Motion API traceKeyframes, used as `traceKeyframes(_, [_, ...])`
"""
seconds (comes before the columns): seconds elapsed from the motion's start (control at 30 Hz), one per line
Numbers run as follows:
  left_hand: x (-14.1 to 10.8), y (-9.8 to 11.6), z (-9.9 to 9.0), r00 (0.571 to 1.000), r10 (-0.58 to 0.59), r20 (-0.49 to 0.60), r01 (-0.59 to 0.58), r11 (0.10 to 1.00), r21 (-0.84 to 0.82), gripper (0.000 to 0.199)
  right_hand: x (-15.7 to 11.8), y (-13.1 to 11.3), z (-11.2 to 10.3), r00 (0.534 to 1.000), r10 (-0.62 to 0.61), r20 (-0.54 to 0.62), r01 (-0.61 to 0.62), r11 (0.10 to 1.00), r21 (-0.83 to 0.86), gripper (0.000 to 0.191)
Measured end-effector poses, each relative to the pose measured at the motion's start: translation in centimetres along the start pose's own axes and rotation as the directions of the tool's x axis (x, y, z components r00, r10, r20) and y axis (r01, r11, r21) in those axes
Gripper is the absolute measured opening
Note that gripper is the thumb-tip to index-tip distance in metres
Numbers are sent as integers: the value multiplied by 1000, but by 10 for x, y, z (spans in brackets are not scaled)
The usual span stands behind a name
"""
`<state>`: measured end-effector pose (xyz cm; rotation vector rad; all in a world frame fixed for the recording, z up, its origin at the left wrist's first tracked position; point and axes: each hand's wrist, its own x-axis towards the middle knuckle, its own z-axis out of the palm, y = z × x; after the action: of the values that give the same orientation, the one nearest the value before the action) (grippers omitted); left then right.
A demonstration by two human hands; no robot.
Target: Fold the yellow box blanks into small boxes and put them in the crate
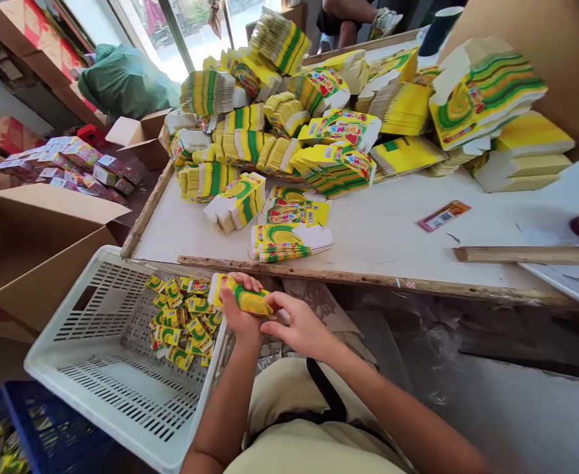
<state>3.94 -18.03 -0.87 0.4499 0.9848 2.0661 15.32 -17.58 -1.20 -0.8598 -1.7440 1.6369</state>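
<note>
My left hand [242, 315] is wrapped round a small yellow and green printed carton [250, 299], held above the near edge of the table. The fingers of my right hand [296, 322] pinch the carton's right end; the flap there is partly hidden by them. Just beyond my hands, a short stack of flattened cartons [289, 242] lies on the white table [383, 230]. To the left of my hands stands a white plastic crate [116, 382], with several folded yellow cartons [185, 322] heaped at its far right side.
Bundles of flat yellow cartons [249, 141] pile up across the back of the table. A pink and orange packet [443, 216] lies at the right, near a wooden strip [531, 254]. An open cardboard box [37, 243] and a blue crate [47, 428] flank the white crate. A seated person's leg [351, 12] shows behind.
</note>
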Motion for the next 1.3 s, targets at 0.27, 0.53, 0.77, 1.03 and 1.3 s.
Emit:
traceKeyframes(0.27, [-12,-5,-5,1000,-4,25,0,992,130,73,-2,4,-9,968,-125,-218,99,987,-127,24])
traceKeyframes(0.53, [-17,-11,-14,1000,-21,12,16,953,302,32,4,2,-27,930,-253,-266,219,964,-152,20])
traceKeyframes(0.77, [0,55,-19,920,106,378,-340,696,633,67,3,-1,-74,825,-529,-201,279,690,-668,12])
traceKeyframes(1.03, [-1,37,-16,682,-530,505,-352,368,861,69,-7,-10,-61,812,-556,179,498,498,-710,25])
traceKeyframes(1.3, [-22,11,-20,740,-353,573,-430,408,806,88,-7,22,-44,942,-155,-297,122,984,-127,52])
